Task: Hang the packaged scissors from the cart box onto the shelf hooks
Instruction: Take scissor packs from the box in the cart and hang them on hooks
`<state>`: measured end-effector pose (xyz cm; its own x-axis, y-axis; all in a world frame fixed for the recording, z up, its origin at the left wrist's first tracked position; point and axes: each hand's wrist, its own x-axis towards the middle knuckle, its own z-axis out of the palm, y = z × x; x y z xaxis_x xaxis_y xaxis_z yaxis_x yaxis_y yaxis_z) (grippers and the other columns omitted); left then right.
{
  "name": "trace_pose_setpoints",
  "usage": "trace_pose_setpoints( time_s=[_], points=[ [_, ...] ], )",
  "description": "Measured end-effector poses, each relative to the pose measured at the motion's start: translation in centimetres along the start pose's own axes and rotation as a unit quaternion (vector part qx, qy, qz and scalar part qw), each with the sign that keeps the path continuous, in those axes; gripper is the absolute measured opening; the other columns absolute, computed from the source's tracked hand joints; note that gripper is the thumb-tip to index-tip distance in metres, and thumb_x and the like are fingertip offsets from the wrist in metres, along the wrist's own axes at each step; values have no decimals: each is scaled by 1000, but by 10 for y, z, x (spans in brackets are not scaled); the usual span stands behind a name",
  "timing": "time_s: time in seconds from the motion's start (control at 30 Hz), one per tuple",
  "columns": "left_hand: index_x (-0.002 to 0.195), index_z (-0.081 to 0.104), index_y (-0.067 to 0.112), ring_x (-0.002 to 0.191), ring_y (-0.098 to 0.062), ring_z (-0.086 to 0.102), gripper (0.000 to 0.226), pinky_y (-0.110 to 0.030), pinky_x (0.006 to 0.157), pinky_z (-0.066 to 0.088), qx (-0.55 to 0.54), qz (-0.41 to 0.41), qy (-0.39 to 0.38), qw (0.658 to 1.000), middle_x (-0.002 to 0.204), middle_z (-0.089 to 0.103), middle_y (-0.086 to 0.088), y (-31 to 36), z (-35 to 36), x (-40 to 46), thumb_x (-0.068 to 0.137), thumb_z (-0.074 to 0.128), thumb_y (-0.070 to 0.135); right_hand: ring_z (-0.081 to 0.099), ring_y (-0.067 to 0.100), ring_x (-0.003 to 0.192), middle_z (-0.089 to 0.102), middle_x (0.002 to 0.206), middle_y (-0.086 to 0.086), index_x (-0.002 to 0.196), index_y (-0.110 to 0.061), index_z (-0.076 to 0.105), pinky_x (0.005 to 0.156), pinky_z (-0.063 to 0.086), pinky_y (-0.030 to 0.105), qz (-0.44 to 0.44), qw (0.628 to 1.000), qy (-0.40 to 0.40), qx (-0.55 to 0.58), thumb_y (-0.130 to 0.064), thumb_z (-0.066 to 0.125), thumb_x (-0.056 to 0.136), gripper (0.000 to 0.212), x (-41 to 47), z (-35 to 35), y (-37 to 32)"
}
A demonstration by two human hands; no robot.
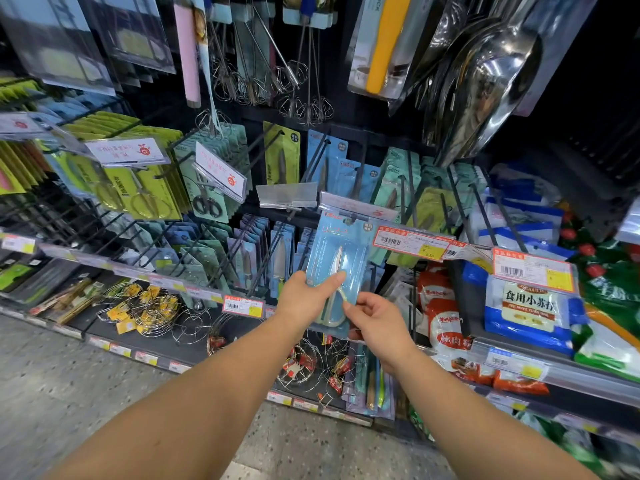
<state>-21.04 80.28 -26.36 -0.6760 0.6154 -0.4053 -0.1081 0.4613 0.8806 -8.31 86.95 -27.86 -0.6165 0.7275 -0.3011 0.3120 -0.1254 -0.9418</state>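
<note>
Both hands grip one blue packaged scissors (341, 268), left hand (304, 294) pinching its edge, right hand (375, 320) its lower corner, near a bag (528, 310) reading "食用小苏打".

Metal whisks (304, 105) hang at the top of the rack. To their right hang shiny steel scoops (485, 84). Far below the whisks, wire racks (149, 306) with yellow tags lie on the bottom shelf. Lower right of the whisks, a blue and white bag (530, 310) stands among other food packets.
</note>
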Motion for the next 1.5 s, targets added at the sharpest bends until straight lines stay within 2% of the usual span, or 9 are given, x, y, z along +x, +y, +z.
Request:
trace_pose_setpoints(
  time_s=[0.2,0.27,0.37,0.47,0.57,0.77,1.07,1.33,1.5],
  points=[
    [152,26,10,134,-32,46,107,-46,111,40,61,-44,-76,994,152,42,-11,5,-1,11,74,73,64,57,19,73,66,88,10,106,-8,65,71,52,39,20,990,37,-135,-26,59,95,22,27,-3,5],
    [156,19,13,140,-32,39,105,-47,115,35,78,-41,-83,993,157,34,-11,5,-2,11,78,75,56,63,23,100,65,119,8,131,-11,54,89,50,38,42,978,45,-197,-31,56,96,41,34,-5,1],
    [155,20,15,142,-30,37,93,-41,113,35,142,9,-79,987,160,31,-8,1,-4,15,85,71,50,44,30,134,38,152,9,153,-16,23,108,40,38,87,959,58,-265,-37,51,98,65,38,-11,-3],
    [154,27,21,140,-29,39,83,-43,112,38,279,98,-51,954,157,35,-6,4,-8,13,87,64,56,46,33,132,39,151,10,153,-22,19,103,44,40,98,944,97,-298,-40,53,95,70,35,-21,-2],
    [152,30,24,143,-27,33,72,-44,116,29,438,207,-16,875,156,36,-5,9,-6,9,92,53,57,44,33,132,38,151,11,152,-26,23,104,43,41,90,921,141,-352,-43,54,93,68,19,-34,-2],
    [153,25,25,148,-29,16,69,-47,121,10,553,313,-63,770,160,25,-7,11,40,-2,95,47,55,20,27,146,20,160,4,152,-31,21,116,27,45,88,881,190,-424,-44,52,93,68,-27,-69,15],
    [152,28,24,147,-30,18,72,-49,119,13,584,387,-160,695,160,25,-7,18,166,-85,91,51,57,20,28,145,23,158,7,152,-32,20,114,28,47,142,847,268,-436,-47,50,93,67,-124,-160,49],
    [152,28,25,146,-29,22,69,-47,119,18,562,442,-229,660,159,28,-6,16,336,-229,94,50,56,27,29,142,29,156,8,151,-29,25,111,35,46,205,810,356,-419,-46,50,94,64,-282,-311,106],
    [156,19,26,151,-29,13,74,-49,122,10,550,448,-292,642,165,15,-4,9,428,-310,95,48,56,36,30,136,35,151,6,149,-30,29,104,42,45,260,802,398,-361,-46,51,93,62,-375,-391,147]
  ],
)
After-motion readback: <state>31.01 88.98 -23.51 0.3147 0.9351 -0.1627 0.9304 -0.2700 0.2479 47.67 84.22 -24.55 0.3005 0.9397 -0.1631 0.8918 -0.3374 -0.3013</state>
